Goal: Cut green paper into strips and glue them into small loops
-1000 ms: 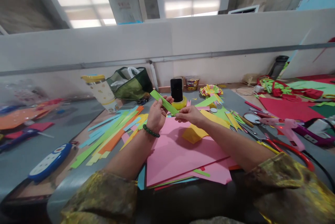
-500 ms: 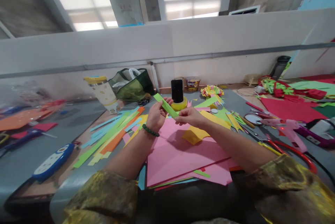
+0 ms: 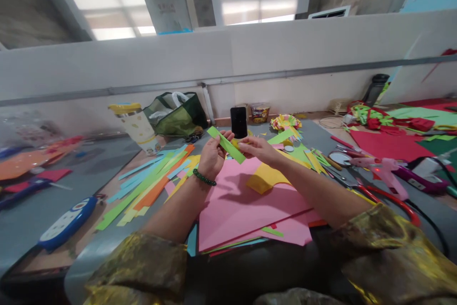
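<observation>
A light green paper strip (image 3: 228, 147) slants down to the right between my hands. My left hand (image 3: 213, 156), with a green bead bracelet at the wrist, holds its upper part from below, the thumb lying on top. My right hand (image 3: 261, 151) is closed in a pinch at the strip's right edge, near its lower end; whether the fingertips grip the strip is too small to tell. Under both hands lie large pink paper sheets (image 3: 228, 210) in a stack, with a folded yellow paper (image 3: 262, 182) on top. A black phone (image 3: 239, 122) stands upright just behind the hands.
Coloured paper strips (image 3: 153, 181) fan out on the left, near a blue-and-white case (image 3: 67, 223) and a tilted tumbler (image 3: 134, 129). On the right lie a pink glue gun (image 3: 382, 172), red-handled scissors (image 3: 396, 202) and red paper (image 3: 385, 148). A paper flower (image 3: 285, 122) sits behind.
My right fingers have moved up from the strip's lower end to its right edge, leaving that end uncovered. My left hand still holds the strip. The whole view has shifted slightly.
</observation>
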The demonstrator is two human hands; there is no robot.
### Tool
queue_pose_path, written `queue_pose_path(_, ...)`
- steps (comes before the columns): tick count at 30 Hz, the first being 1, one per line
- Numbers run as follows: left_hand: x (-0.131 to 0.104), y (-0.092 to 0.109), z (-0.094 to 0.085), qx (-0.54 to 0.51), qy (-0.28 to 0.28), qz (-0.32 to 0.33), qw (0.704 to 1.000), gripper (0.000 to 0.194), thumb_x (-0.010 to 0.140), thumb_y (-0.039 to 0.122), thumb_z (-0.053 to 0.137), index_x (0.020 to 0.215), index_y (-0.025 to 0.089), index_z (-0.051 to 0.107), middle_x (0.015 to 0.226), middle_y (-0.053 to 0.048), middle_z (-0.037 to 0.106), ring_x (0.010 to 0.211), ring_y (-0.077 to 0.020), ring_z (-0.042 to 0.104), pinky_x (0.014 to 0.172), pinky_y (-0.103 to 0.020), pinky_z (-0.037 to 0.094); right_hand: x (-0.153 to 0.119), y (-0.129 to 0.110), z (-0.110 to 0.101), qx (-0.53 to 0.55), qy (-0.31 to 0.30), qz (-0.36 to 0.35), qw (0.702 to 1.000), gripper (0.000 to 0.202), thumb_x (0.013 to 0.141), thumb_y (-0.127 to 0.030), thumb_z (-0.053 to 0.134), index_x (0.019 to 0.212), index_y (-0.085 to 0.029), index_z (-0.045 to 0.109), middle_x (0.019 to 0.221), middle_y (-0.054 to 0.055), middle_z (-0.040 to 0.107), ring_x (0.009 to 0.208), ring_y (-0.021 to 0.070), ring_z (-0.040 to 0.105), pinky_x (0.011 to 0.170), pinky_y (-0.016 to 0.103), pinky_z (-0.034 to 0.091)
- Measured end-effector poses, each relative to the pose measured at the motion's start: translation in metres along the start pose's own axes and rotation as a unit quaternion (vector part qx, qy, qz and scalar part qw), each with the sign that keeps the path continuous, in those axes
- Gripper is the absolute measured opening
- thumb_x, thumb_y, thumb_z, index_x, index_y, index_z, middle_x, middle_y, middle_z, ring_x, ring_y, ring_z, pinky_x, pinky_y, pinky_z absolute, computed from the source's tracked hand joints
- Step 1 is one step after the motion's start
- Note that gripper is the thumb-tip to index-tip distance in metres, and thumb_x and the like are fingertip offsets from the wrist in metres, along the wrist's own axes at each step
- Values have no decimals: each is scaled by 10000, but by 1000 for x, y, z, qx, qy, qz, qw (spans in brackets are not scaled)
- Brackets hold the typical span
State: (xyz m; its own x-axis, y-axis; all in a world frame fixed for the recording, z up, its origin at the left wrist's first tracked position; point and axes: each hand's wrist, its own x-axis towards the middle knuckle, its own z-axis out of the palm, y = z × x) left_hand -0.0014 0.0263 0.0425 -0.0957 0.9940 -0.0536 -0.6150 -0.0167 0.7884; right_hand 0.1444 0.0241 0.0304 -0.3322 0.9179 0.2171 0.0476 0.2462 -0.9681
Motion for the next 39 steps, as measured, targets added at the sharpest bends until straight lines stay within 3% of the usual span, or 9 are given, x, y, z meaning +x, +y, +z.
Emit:
queue_pose_path(5, 5, -1, -7, 53, -43, 52, 996, 165, 860, 98, 554, 984, 175, 631, 1027, -84, 729, 1106, -200, 652, 961, -329, 497, -8, -29, -6, -160, 24, -3, 987, 257, 681, -90, 596, 908, -188, 524, 671, -41, 628, 625, 134, 605, 614, 251, 457)
queue_pose_path(9, 1, 10, -9, 179, -56, 198, 962, 469, 677, 44, 751, 1099, 221, 650, 1265, -66, 646, 1353, -211, 439, 1036, -237, 405, -26, -68, -31, -429, -87, 3, 899, 332, 634, -19, 574, 929, -169, 581, 838, 17, 639, 732, 156, 584, 597, 240, 409)
queue_pose_path(13, -18, 16, -4, 368, -333, 92, 863, 216, 653, 100, 795, 838, 198, 745, 945, -47, 744, 1038, -234, 645, 847, -204, 489, -42, -87, -37, -491, -205, -10, 847, 351, 669, 7, 573, 977, -158, 601, 908, 35, 646, 779, 148, 576, 622, 224, 403)
queue_pose_path(15, -26, 13, -3, 423, -453, 29, 784, 37, 745, 217, 751, 758, 183, 752, 747, -40, 725, 748, -191, 663, 666, -202, 502, -50, -89, -38, -495, -206, -20, 844, 319, 721, -19, 578, 1008, -156, 601, 893, 30, 655, 757, 137, 572, 616, 217, 393)
queue_pose_path(17, -29, 8, -3, 430, -512, 8, 744, 214, 827, 330, 676, 716, 162, 750, 676, -59, 706, 620, -161, 626, 586, -203, 489, -62, -90, -45, -504, -163, -16, 848, 242, 801, -112, 594, 1038, -157, 602, 893, 33, 669, 742, 134, 574, 613, 217, 386)
queue_pose_path(21, -24, -2, -6, 374, -493, -47, 784, 291, 793, 428, 710, 697, 154, 720, 685, -84, 716, 595, -167, 648, 585, -234, 529, -105, -86, -75, -610, 0, 93, 787, 163, 903, -302, 546, 902, -177, 650, 824, 55, 692, 731, 166, 601, 581, 243, 349)
queue_pose_path(26, -18, -11, -9, 332, -410, -109, 842, 290, 739, 427, 763, 711, 149, 685, 662, -43, 694, 473, -102, 567, 444, -184, 459, -157, -49, -84, -686, 28, 311, 657, 191, 827, -131, 541, 941, -151, 693, 986, 164, 722, 918, 301, 673, 655, 315, 409)
queue_pose_path(34, -23, -12, -6, 252, -375, -196, 871, 212, 795, 319, 725, 734, 125, 667, 579, -13, 622, 391, -52, 473, 372, -143, 348, -168, -16, -78, -661, 104, 328, 667, 295, 882, -120, 397, 1051, -112, 639, 1018, 212, 712, 927, 318, 686, 715, 362, 450)
queue_pose_path(39, -22, -11, -6, 230, -353, -215, 881, 178, 828, 282, 696, 766, 116, 679, 552, -2, 605, 376, -40, 462, 361, -127, 339, -192, -29, -86, -599, 289, 219, 714, 286, 922, -289, 367, 945, -184, 632, 897, 135, 718, 841, 284, 674, 664, 335, 450)
